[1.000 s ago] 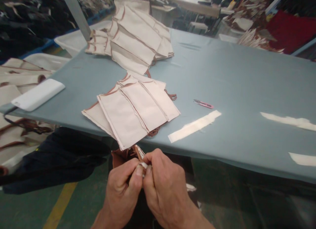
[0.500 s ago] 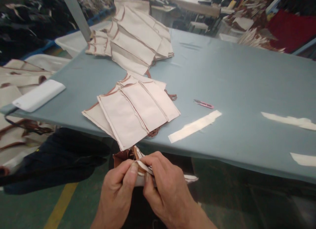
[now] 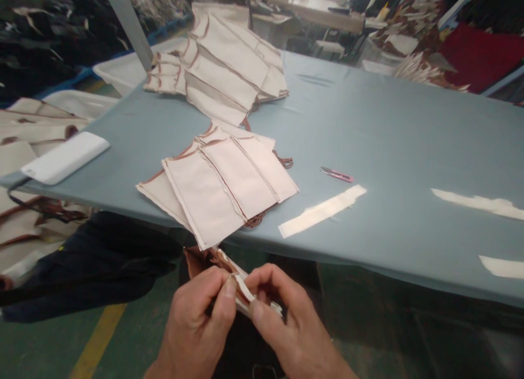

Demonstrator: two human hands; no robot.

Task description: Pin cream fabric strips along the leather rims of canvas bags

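At the lower centre of the frame, the left hand (image 3: 198, 313) and right hand (image 3: 289, 313) are pinched on the pale edge of a cream-and-brown stitched fabric piece (image 3: 244, 287). That narrow edge could slip or crease — a shallow fingertip grip would be the cause. Counted: one held piece; one pink-handled metal snips (image 3: 336, 174), right of centre; three ragged cream strips (image 3: 323, 211), rightward; two heaps of brown-edged cream panels (image 3: 229, 182), centre and upper centre — layers uncountable.

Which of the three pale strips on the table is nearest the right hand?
The leftmost strip, slanting below the pink-handled snips; the upper right strip and lower right strip lie farther from the right hand, toward the picture's right edge.
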